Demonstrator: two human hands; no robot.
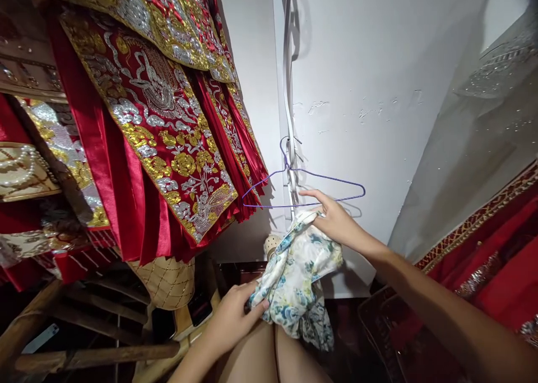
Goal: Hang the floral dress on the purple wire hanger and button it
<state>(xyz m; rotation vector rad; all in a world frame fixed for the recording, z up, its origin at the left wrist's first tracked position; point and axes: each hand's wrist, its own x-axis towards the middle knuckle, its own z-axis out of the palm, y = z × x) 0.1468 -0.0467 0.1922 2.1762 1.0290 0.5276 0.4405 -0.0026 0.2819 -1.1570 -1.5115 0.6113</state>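
We hold a white floral garment [296, 276], patterned in blue, green and yellow, between our two hands, just above our knees and below a purple wire hanger [287, 167]. Our left hand [235, 318] has its fingers clasped on the garment's lower left edge, the thumb lying over the cloth and pointing right. Our right hand [334, 218] pinches the top edge, while its index finger stretches out to the left, close to the hanger's bottom bar; we cannot tell whether it touches the wire. The cloth is bunched, yet its long axis runs mostly up and down as we see it, with the gathered top under our right hand and the loose end drooping downward, a little to the right. One folded edge slants from our right hand down and left to our left hand. The hanger lies with its long axis across our view, hook upward, beside a white vertical strip [288, 80] in front of the pale wall [361, 52]. To our left hangs a red costume [168, 131] worked in gold and silver, its embroidered panel slanting down to the right; below it we see a quilted tan bag [166, 282] and wooden poles [101, 356].
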